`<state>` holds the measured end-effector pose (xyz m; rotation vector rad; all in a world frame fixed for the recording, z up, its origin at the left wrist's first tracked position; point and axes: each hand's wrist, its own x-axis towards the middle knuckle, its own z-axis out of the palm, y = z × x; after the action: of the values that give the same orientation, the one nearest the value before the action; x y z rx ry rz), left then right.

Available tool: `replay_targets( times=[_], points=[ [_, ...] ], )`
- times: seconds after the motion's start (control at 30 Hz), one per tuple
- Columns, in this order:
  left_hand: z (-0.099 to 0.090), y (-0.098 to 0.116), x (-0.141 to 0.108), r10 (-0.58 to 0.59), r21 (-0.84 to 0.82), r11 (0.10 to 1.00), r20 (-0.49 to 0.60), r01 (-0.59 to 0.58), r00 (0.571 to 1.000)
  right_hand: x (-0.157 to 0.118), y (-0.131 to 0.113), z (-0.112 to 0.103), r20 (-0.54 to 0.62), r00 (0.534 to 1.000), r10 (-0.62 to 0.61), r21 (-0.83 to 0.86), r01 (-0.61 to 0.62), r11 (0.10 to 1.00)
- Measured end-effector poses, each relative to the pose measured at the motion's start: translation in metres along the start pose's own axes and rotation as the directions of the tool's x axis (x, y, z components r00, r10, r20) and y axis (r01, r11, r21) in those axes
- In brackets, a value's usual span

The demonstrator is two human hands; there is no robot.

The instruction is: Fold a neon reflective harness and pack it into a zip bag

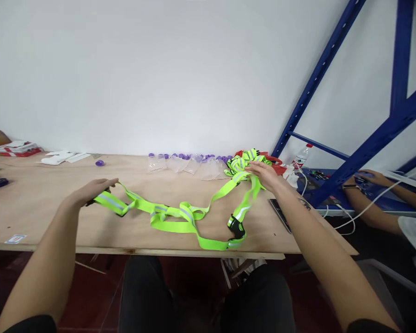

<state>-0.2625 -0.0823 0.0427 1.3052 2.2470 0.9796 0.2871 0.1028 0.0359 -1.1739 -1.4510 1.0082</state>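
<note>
A neon-yellow reflective strap harness [173,226] with grey stripes and a black buckle [236,226] stretches across the wooden table, its middle looped over itself. At the left, my left hand [96,190] is closed on one end of the harness, slightly above the tabletop. My right hand [263,175] is closed on the other side, where the strap bends and hangs down toward the buckle. Just behind my right hand lies a bundle of similar neon straps [242,161], partly covered by the fingers.
Clear plastic bags [183,164] and several purple caps [208,157] line the wall. A phone [280,215] lies at the right. Blue shelving [333,171], a bottle [302,156] and a co-worker's arms [370,194] are beyond. White papers [57,158] sit at the left.
</note>
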Motion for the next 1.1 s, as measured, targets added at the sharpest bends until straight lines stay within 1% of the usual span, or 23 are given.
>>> replay_targets(
  times=[0.07,0.1,0.17,0.2,0.23,0.3,0.33,0.37,0.4,0.43,0.5,0.53,0.57,0.63,0.7,0.73,0.77,0.8,0.87,0.93,1.0,1.03,1.1],
  points=[
    [0.013,0.000,0.005,-0.044,0.218,0.975,0.036,0.036,0.998,-0.008,0.014,0.010,-0.044,0.996,-0.077,-0.040,0.075,0.996],
    [0.020,0.000,0.007,-0.044,0.284,0.958,0.018,0.037,0.999,-0.017,0.021,0.013,-0.054,0.993,-0.107,-0.059,0.103,0.993],
    [0.035,0.001,0.004,0.020,0.335,0.942,-0.055,-0.001,0.998,-0.042,0.031,0.020,-0.031,0.984,-0.174,-0.128,0.169,0.977],
    [0.045,0.004,-0.001,0.067,0.356,0.934,-0.071,-0.038,0.995,-0.057,0.035,0.025,-0.001,0.979,-0.206,-0.171,0.203,0.964],
    [0.057,0.007,-0.009,0.122,0.367,0.926,-0.072,-0.087,0.990,-0.074,0.039,0.033,0.068,0.958,-0.279,-0.286,0.287,0.914],
    [0.087,0.016,-0.030,0.250,0.358,0.906,-0.018,-0.227,0.968,-0.106,0.042,0.056,0.201,0.908,-0.368,-0.453,0.419,0.786],
    [0.104,0.021,-0.043,0.331,0.337,0.885,0.029,-0.321,0.943,-0.120,0.043,0.071,0.278,0.880,-0.384,-0.494,0.474,0.728],
    [0.122,0.026,-0.056,0.448,0.291,0.844,0.080,-0.451,0.890,-0.133,0.044,0.086,0.348,0.852,-0.391,-0.515,0.522,0.680],
    [0.139,0.030,-0.068,0.535,0.227,0.804,0.124,-0.549,0.835,-0.144,0.045,0.103,0.427,0.819,-0.384,-0.527,0.570,0.630],
    [0.156,0.033,-0.079,0.581,0.172,0.781,0.151,-0.600,0.800,-0.153,0.046,0.118,0.497,0.786,-0.369,-0.535,0.612,0.583],
    [0.183,0.035,-0.096,0.592,0.151,0.771,0.187,-0.618,0.784,-0.162,0.050,0.141,0.584,0.748,-0.315,-0.553,0.650,0.521],
    [0.193,0.034,-0.102,0.583,0.152,0.777,0.192,-0.610,0.790,-0.163,0.052,0.147,0.600,0.747,-0.287,-0.555,0.647,0.523],
    [0.200,0.032,-0.108,0.569,0.160,0.786,0.191,-0.598,0.800,-0.161,0.054,0.151,0.595,0.758,-0.266,-0.549,0.626,0.554],
    [0.208,0.025,-0.118,0.548,0.169,0.800,0.182,-0.575,0.816,-0.147,0.055,0.147,0.534,0.810,-0.242,-0.485,0.528,0.697],
    [0.209,0.018,-0.127,0.538,0.170,0.808,0.179,-0.565,0.824,-0.124,0.051,0.133,0.434,0.876,-0.211,-0.320,0.369,0.872],
    [0.209,0.015,-0.132,0.536,0.170,0.809,0.179,-0.563,0.825,-0.110,0.046,0.124,0.391,0.902,-0.181,-0.213,0.281,0.936],
    [0.207,0.012,-0.136,0.535,0.168,0.811,0.179,-0.561,0.826,-0.097,0.041,0.115,0.361,0.920,-0.151,-0.101,0.200,0.975],
    [0.205,0.011,-0.140,0.532,0.169,0.813,0.177,-0.558,0.828,-0.085,0.034,0.106,0.351,0.929,-0.115,-0.024,0.132,0.991],
    [0.201,0.011,-0.146,0.514,0.183,0.822,0.167,-0.539,0.841,-0.070,0.021,0.094,0.287,0.954,-0.090,0.025,0.086,0.996],
    [0.198,0.016,-0.149,0.455,0.235,0.843,0.166,-0.483,0.875,-0.072,0.010,0.093,0.244,0.961,-0.127,-0.036,0.140,0.989],
    [0.196,0.025,-0.151,0.358,0.322,0.858,0.181,-0.399,0.916,-0.090,0.006,0.104,0.282,0.942,-0.184,-0.196,0.244,0.950],
    [0.196,0.031,-0.151,0.314,0.362,0.859,0.188,-0.363,0.931,-0.104,0.006,0.114,0.327,0.923,-0.201,-0.299,0.303,0.905],
    [0.199,0.041,-0.152,0.267,0.413,0.850,0.197,-0.327,0.943,-0.131,0.010,0.138,0.430,0.883,-0.190,-0.455,0.394,0.799]
  ],
)
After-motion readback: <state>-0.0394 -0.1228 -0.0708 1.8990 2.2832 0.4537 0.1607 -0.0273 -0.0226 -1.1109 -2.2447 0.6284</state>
